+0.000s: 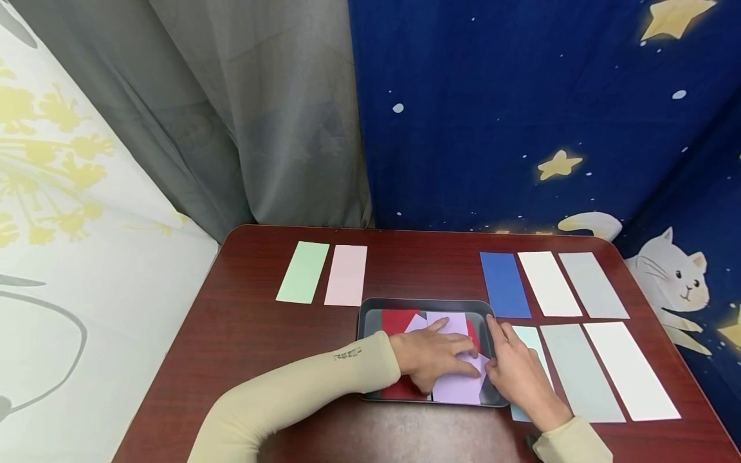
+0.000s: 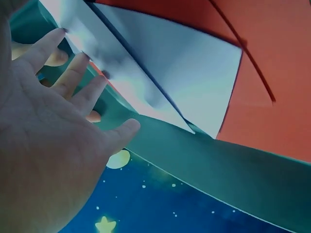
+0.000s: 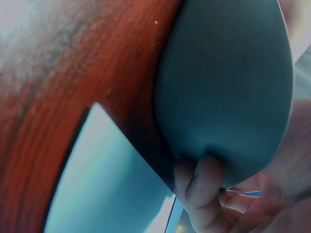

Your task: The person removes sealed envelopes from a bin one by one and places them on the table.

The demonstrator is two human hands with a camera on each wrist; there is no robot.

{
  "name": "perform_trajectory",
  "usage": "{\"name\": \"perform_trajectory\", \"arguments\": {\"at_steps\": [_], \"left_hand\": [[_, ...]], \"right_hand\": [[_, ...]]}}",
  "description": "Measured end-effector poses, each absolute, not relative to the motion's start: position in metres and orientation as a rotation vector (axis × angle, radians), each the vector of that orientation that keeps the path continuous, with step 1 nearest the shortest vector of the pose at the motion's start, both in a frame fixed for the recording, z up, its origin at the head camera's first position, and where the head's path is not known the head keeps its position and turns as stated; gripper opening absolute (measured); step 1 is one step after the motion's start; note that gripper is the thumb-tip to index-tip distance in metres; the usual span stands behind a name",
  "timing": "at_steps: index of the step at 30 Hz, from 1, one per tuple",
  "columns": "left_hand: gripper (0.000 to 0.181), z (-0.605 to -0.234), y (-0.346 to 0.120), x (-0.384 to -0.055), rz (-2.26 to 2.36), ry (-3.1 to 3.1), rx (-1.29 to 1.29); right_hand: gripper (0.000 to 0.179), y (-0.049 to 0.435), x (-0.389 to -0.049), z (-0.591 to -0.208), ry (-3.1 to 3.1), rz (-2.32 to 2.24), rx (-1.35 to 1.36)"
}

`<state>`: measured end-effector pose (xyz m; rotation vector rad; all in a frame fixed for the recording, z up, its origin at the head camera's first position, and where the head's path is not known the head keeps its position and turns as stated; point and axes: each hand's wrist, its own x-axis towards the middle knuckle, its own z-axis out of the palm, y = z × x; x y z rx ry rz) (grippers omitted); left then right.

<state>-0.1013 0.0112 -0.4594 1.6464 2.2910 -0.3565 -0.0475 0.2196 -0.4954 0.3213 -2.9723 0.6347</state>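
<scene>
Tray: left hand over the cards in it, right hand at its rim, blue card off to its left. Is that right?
Not quite: the head view shows the blue card by the far right corner of the tray, not off to its left. The rest holds: left hand over the red and lilac cards inside, right hand at the rim.

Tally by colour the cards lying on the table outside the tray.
Pale green card: 1
Pink card: 1
Blue card: 1
White cards: 2
Pale grey cards: 2
Pale aqua card, partly covered: 1
Total outside the tray: 8
</scene>
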Motion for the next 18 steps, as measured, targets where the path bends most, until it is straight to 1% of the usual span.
{"name": "perform_trajectory", "arguments": {"at_steps": [11, 18], "left_hand": [[0.095, -0.46, 0.017, -0.109, -0.363, 2.273, 1.643], [0.089, -0.461, 0.022, -0.109, -0.38, 2.266, 1.617]], "right_hand": [[0.083, 0.219, -0.048, -0.496, -2.971, 0.647, 0.312], [0.083, 0.219, -0.048, -0.497, -2.985, 0.657, 0.299]]}}
